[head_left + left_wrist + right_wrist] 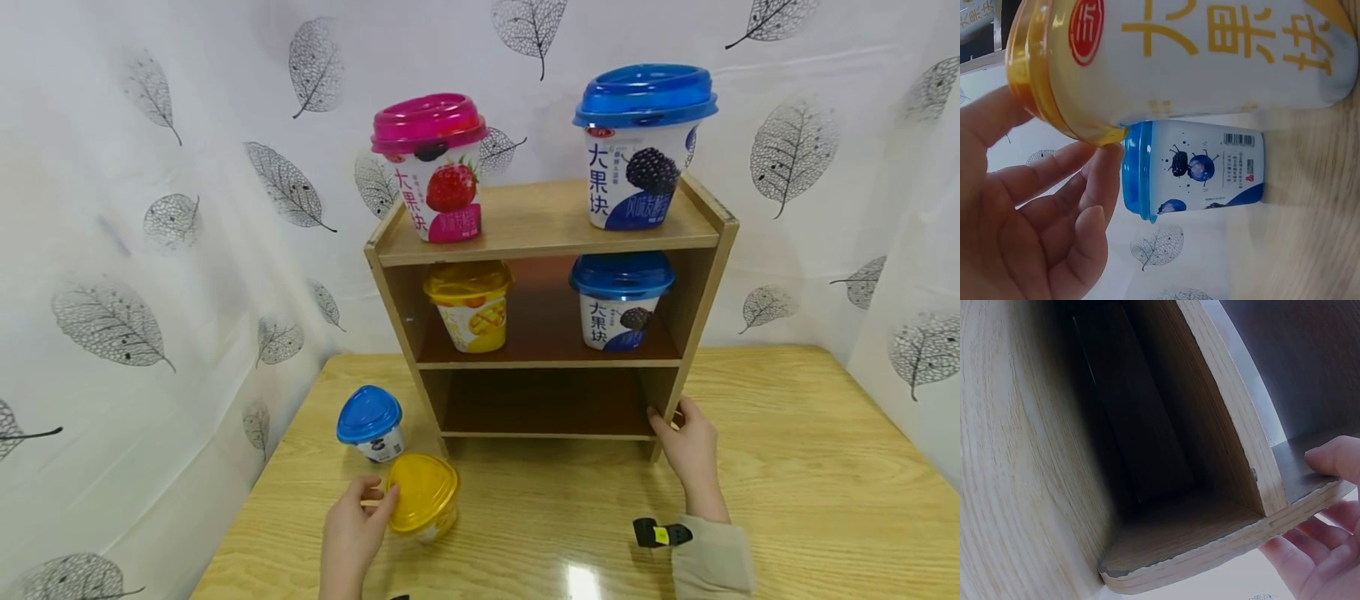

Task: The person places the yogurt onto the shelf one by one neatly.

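Observation:
My left hand (356, 521) pinches the lid edge of a yellow-lidded yogurt cup (423, 493) at the front left of the table. Its thumb and index finger meet the rim, the other fingers loosely bent, in the left wrist view. Just behind stands a blue-lidded yogurt cup (1210, 165), upright. My right hand (688, 437) grips the lower right side panel of a small wooden shelf (547, 364), thumb inside and fingers outside. The shelf's side panel edge (1185, 565) crosses the right wrist view.
On the shelf's top stand a pink-lidded strawberry cup (442, 179) and a blue-lidded blackberry cup (637, 158). Its middle level holds a yellow-lidded mango cup (471, 312) and another blue-lidded cup (621, 308). Below lies the wooden table (810, 467), with a leaf-patterned curtain (225, 100) behind.

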`<state>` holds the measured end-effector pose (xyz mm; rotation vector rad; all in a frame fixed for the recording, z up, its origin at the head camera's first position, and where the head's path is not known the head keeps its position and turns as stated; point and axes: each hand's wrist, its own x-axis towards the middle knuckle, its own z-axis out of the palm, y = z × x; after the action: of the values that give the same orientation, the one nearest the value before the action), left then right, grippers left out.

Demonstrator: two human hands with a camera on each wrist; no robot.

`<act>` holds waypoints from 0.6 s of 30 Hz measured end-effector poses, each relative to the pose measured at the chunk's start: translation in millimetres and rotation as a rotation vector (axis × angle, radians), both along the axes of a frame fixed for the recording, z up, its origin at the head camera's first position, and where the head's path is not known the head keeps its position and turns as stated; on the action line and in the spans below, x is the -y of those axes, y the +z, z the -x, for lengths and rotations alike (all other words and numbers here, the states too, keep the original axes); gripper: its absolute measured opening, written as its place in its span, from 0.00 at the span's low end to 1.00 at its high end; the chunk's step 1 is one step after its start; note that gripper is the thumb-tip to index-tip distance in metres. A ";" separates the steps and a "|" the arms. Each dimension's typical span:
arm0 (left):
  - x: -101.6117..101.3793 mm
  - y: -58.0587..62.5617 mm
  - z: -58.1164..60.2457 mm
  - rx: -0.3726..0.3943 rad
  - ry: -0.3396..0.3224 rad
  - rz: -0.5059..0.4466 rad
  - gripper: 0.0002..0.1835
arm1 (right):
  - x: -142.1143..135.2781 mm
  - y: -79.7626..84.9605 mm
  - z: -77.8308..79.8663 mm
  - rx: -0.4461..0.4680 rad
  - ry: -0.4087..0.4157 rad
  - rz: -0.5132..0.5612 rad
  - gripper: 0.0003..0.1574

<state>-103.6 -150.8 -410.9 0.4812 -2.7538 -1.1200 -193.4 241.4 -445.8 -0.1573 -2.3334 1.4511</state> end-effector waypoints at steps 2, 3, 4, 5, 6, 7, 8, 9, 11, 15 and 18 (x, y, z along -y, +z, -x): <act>0.1 0.6 0.3 -0.006 -0.004 0.000 0.19 | -0.1 -0.3 0.1 -0.002 0.000 0.000 0.22; 0.0 0.7 0.8 -0.005 -0.003 -0.002 0.18 | -0.2 -0.5 0.1 -0.003 0.000 -0.002 0.22; 0.2 0.7 1.5 -0.004 -0.006 -0.005 0.17 | -0.2 -0.6 0.1 -0.003 -0.001 -0.004 0.22; 0.1 0.5 2.5 -0.004 -0.005 -0.009 0.16 | -0.2 -0.8 0.2 -0.004 -0.001 -0.006 0.22; 0.1 0.2 3.7 -0.001 -0.004 -0.012 0.16 | -0.2 -0.9 0.2 -0.004 -0.001 -0.007 0.22; 0.1 -0.2 5.0 -0.001 -0.003 -0.015 0.15 | -0.2 -1.0 0.2 -0.004 -0.001 -0.007 0.22; 0.0 -0.7 6.5 -0.001 -0.002 -0.018 0.15 | -0.1 -1.0 0.2 -0.004 -0.001 -0.008 0.22; 0.0 -1.3 7.9 -0.003 -0.001 -0.019 0.14 | -0.1 -1.1 0.2 -0.005 -0.001 -0.008 0.22; 0.1 -2.6 10.4 -0.021 -0.005 -0.012 0.13 | 0.0 -1.1 0.2 -0.007 0.000 -0.006 0.22; -0.2 -4.4 12.9 -0.085 -0.018 0.014 0.11 | 0.0 -1.1 0.0 -0.012 -0.001 -0.004 0.23; -0.7 -4.6 14.2 -0.126 -0.026 0.023 0.11 | 0.0 -0.8 -0.1 -0.007 -0.001 -0.004 0.23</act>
<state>-117.8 -150.1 -415.5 0.3607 -2.6684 -1.0841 -193.3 241.4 -446.7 -0.1519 -2.3300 1.4437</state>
